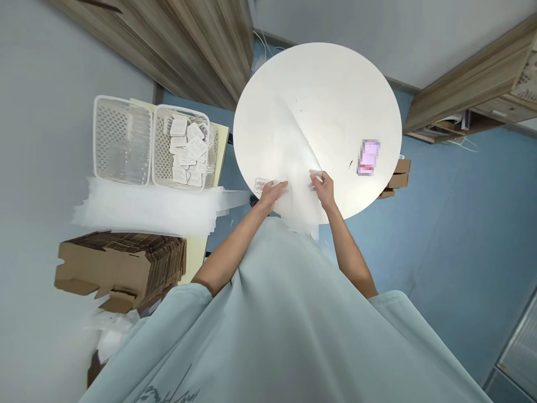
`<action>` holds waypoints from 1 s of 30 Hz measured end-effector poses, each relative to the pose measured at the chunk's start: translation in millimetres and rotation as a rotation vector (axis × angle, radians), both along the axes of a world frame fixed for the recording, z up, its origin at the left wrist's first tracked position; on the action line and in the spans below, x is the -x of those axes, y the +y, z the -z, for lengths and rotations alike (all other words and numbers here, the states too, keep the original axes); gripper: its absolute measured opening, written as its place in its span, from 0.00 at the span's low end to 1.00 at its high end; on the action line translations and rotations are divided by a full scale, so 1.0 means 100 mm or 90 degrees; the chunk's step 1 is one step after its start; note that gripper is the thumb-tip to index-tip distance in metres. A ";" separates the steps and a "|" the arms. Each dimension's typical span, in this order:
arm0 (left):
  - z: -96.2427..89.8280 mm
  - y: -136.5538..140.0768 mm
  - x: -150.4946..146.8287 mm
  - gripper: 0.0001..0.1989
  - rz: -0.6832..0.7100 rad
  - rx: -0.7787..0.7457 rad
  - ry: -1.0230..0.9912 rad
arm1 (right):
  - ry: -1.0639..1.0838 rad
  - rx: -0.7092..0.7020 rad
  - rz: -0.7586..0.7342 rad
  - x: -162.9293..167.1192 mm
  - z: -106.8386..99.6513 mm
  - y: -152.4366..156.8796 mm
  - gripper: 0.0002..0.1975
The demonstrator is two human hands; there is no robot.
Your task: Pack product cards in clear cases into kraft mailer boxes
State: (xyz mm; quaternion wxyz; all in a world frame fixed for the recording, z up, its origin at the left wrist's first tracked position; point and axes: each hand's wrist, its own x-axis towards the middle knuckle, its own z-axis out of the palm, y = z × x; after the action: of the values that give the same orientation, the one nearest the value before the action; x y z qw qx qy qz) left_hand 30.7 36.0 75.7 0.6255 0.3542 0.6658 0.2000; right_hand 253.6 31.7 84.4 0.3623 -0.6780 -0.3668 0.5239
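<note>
A thin white sheet (298, 196) was laid on the round white table (356, 84), its near end hung over the rim. The left hand (273, 193) was held over it, fingers extended, beside a small packet (260, 183); the right hand (324, 189) was placed at its right edge, fingers bent. Whether it was gripped by either could not be told.

Packing room, with stacked cartons (109, 270)

Left arm (236, 242) and right arm (349, 252) reach forward; left hand (273, 193) extends its fingers inward, right hand (324, 189) curls loosely.
</note>
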 end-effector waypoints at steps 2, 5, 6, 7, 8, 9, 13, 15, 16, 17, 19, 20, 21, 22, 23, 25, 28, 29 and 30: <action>0.07 -0.01 -0.04 0.24 -0.039 0.052 -0.015 | -0.003 0.024 0.008 -0.05 0.11 -0.03 0.22; 0.13 -0.03 -0.01 0.17 -0.057 0.036 0.061 | -0.023 0.064 0.004 -0.11 0.23 -0.02 0.22; 0.15 -0.03 0.02 0.16 -0.049 0.022 0.082 | -0.028 0.074 0.004 -0.12 0.27 0.00 0.22; 0.18 -0.02 0.05 0.16 -0.043 0.015 0.100 | -0.031 0.080 0.004 -0.14 0.30 0.02 0.21; 0.22 -0.01 0.08 0.16 -0.039 0.014 0.116 | -0.031 0.086 0.004 -0.16 0.34 0.06 0.21; 0.25 0.01 0.11 0.17 -0.035 0.017 0.133 | -0.032 0.092 0.005 -0.17 0.38 0.09 0.20; 0.35 0.10 0.24 0.19 0.015 -0.002 0.235 | -0.044 0.114 0.009 -0.21 0.55 0.28 0.15; 0.36 0.12 0.32 0.19 0.072 -0.050 0.281 | -0.062 0.117 0.009 -0.23 0.65 0.38 0.14; 0.36 0.13 0.37 0.20 0.110 -0.084 0.298 | -0.074 0.117 0.006 -0.23 0.70 0.42 0.14; 0.37 0.13 0.42 0.22 0.152 -0.120 0.311 | -0.089 0.116 0.004 -0.25 0.75 0.47 0.14; 0.39 0.12 0.53 0.28 0.247 -0.180 0.326 | -0.124 0.116 -0.001 -0.28 0.86 0.57 0.14; 0.41 0.12 0.58 0.31 0.295 -0.196 0.326 | -0.143 0.119 -0.004 -0.30 0.91 0.62 0.15; 0.44 0.12 0.63 0.33 0.339 -0.200 0.323 | -0.157 0.121 -0.009 -0.33 0.97 0.66 0.14; 0.47 0.12 0.67 0.34 0.377 -0.195 0.316 | -0.168 0.123 -0.015 -0.36 1.02 0.70 0.13; 0.50 0.11 0.71 0.35 0.409 -0.189 0.311 | -0.177 0.124 -0.017 -0.40 1.07 0.74 0.11; 0.56 0.11 0.75 0.35 0.457 -0.184 0.312 | -0.196 0.126 -0.011 -0.47 1.15 0.78 0.08; 0.58 0.11 0.78 0.35 0.534 -0.192 0.354 | -0.241 0.140 0.012 -0.56 1.22 0.73 0.17; 0.58 0.11 0.79 0.36 0.564 -0.194 0.375 | -0.254 0.148 0.017 -0.57 1.23 0.68 0.19; 0.57 0.11 0.79 0.37 0.592 -0.196 0.395 | -0.264 0.156 0.023 -0.57 1.22 0.61 0.21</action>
State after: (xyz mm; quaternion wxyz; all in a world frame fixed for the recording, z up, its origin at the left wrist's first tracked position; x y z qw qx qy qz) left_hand -48.7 47.0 18.2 0.3647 0.7383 0.5556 -0.1147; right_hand 310.9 92.3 -37.9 0.2036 -0.8163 -0.3550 0.4076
